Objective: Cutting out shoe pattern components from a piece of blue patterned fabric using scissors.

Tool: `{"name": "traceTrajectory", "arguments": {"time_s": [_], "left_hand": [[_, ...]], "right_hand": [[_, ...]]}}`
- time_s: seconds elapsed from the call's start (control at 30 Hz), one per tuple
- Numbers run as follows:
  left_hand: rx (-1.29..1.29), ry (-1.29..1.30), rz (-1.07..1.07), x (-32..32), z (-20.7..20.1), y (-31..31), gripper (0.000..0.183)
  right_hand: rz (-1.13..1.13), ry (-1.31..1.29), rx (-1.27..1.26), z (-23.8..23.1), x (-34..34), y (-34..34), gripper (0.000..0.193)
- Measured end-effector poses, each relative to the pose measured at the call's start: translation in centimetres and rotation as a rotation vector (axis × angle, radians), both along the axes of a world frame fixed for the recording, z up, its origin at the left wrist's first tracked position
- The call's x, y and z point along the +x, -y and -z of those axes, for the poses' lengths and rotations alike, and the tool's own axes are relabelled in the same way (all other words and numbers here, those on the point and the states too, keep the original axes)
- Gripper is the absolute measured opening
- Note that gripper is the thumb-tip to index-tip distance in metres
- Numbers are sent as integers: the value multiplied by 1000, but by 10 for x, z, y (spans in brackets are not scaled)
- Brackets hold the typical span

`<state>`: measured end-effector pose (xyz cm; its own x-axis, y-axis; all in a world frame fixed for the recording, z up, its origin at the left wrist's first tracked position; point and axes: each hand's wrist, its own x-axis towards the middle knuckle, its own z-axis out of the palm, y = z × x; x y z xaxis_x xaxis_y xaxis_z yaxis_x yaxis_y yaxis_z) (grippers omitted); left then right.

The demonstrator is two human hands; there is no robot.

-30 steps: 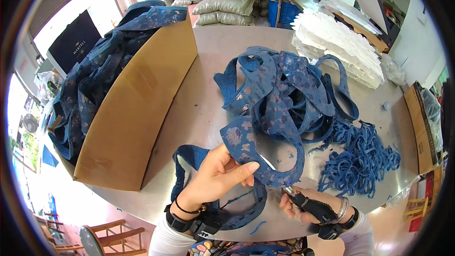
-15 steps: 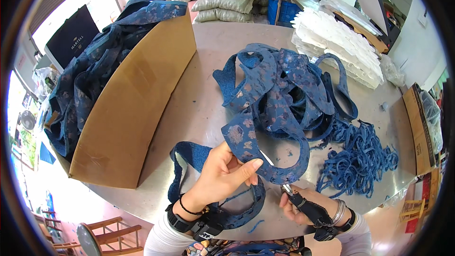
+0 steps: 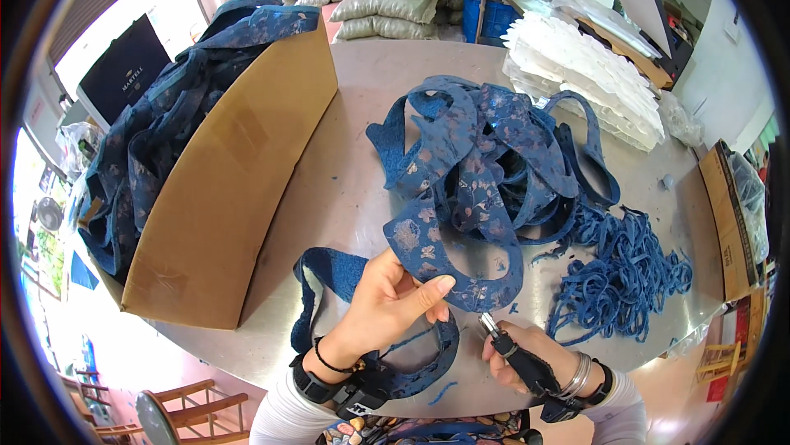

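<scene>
Right hand (image 3: 541, 344) is closing around dark-handled scissors (image 3: 531, 367); their steel, slanting across the strip half a second ago, is now showing only beside its near edge. Cutting is apparently pausing between snips. Left hand (image 3: 395, 297) is pinching the blue motif-printed strip (image 3: 424, 239), thumb on top; the strip's loop is curving ahead of the right hand. Farther ahead of both hands, a strip heap (image 3: 502, 169) is lying tangled; thin blue offcuts (image 3: 617, 276) are piling right of the right hand; a cardboard box (image 3: 239, 173) is standing beyond the left.

Plump sacks (image 3: 387, 2) lie stacked (blue bin (image 3: 487, 22) nearby).
</scene>
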<state>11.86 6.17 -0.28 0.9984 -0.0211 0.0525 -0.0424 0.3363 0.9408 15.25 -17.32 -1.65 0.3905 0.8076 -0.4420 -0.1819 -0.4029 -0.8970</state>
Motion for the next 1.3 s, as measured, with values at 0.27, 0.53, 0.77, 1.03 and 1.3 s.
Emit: {"name": "traceTrajectory", "arguments": {"time_s": [0.27, 0.53, 0.77, 1.03, 1.3], "left_hand": [[15, 65, -29, 1, 5, 2, 30], [79, -176, 59, 3, 5, 1, 28], [279, -293, 426, 0, 7, 1, 32], [514, -208, 467, -6, 8, 2, 29], [560, -66, 420, -5, 9, 0, 28]], "right_hand": [[167, -391, 324, 13, -1, 0, 55], [317, -115, 435, 11, 3, -2, 64], [587, -98, 459, 5, 26, 7, 76], [383, 429, 12, -42, 56, 61, 47], [471, 577, -553, -59, 18, 102, 38]]}}
